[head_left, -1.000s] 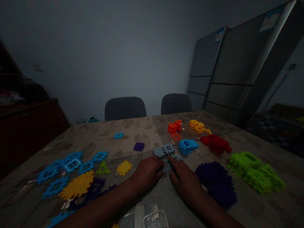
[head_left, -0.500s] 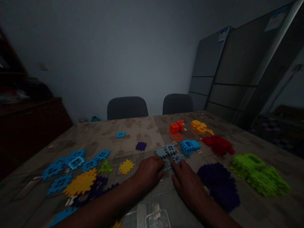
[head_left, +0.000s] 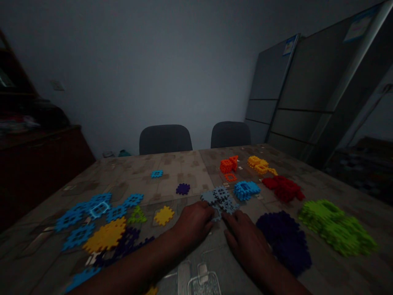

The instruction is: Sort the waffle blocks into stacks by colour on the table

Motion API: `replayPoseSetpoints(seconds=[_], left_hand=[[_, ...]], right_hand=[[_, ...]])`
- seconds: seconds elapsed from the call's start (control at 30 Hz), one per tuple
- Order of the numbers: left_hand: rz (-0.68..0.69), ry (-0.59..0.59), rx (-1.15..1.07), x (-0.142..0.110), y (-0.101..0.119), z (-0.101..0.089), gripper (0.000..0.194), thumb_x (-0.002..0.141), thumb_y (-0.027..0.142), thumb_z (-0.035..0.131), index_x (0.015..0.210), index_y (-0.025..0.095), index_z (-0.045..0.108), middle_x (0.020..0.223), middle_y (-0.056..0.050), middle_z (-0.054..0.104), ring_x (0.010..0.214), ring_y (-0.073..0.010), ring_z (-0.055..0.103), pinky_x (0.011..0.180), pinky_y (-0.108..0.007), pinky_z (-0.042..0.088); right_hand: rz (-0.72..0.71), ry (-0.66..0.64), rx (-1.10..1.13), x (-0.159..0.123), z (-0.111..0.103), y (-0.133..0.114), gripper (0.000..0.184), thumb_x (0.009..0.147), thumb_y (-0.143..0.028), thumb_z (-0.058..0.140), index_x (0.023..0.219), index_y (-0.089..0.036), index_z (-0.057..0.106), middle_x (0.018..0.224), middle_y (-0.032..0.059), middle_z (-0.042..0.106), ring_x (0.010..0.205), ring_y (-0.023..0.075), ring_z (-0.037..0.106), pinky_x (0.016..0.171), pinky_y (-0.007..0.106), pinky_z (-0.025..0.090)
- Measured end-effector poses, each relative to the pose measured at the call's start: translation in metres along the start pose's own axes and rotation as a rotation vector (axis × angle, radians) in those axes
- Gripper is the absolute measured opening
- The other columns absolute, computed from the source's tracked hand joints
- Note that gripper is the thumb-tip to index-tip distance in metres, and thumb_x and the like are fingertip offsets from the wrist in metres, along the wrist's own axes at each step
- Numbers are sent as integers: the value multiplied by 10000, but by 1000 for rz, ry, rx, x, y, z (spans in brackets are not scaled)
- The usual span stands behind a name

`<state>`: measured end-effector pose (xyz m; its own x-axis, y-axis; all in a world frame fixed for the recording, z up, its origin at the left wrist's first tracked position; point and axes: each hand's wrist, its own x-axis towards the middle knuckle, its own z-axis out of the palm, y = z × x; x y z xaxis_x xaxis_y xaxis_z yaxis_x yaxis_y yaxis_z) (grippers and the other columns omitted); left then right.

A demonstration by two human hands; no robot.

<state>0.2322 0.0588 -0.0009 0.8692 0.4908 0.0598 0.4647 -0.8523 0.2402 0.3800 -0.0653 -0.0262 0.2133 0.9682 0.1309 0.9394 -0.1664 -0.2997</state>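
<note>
Grey toothed interlocking building tiles (head_left: 219, 196) lie flat together on the table, right of centre. My left hand (head_left: 195, 221) is closed at their near left edge, its fingers curled and its thumb low; the fingertips are partly hidden. With fingers stretched forward, my right hand (head_left: 245, 235) lies open against the near right edge of the grey tiles. Just beyond them is a purple tile (head_left: 183, 189). Stacked blue tiles (head_left: 246, 190) stand to their right. A dark purple pile (head_left: 285, 241) sits beside my right hand.
Loose blue tiles (head_left: 73, 217), an orange-yellow tile (head_left: 106, 235), a green triangle (head_left: 137, 214) and a yellow tile (head_left: 164, 215) spread leftward. Green (head_left: 337, 225), red (head_left: 284, 187), orange (head_left: 229, 164) and yellow (head_left: 260, 164) piles line the right. Two chairs (head_left: 166, 139) stand behind the table.
My right fingers have drawn slightly back toward me, so more of the near right grey tile shows. My left hand has stayed nearly in place.
</note>
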Motion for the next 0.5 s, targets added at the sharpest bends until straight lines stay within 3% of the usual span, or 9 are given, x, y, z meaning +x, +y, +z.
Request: replayPoseSetpoints(seconds=[0.2, 0.5], left_hand=[[-24, 28, -24, 8, 14, -1, 219, 876, 221, 557, 1082, 216, 632, 1083, -74, 673, 1008, -244, 640, 860, -330, 502], [-68, 19, -22, 28, 33, 2, 271, 868, 298, 586, 1121, 204, 610, 1098, -108, 697, 996, -305, 669, 828, -409, 526]], right_hand=[[139, 112, 250, 4, 3, 13, 513, 879, -172, 421, 1380, -65, 462, 1360, 198, 570, 1245, 266, 553, 1054, 395, 415], [199, 168, 377, 14, 4, 15, 596, 814, -182, 439, 1401, -81, 400, 1359, 195, 576, 1232, 273, 573, 1043, 407, 424]])
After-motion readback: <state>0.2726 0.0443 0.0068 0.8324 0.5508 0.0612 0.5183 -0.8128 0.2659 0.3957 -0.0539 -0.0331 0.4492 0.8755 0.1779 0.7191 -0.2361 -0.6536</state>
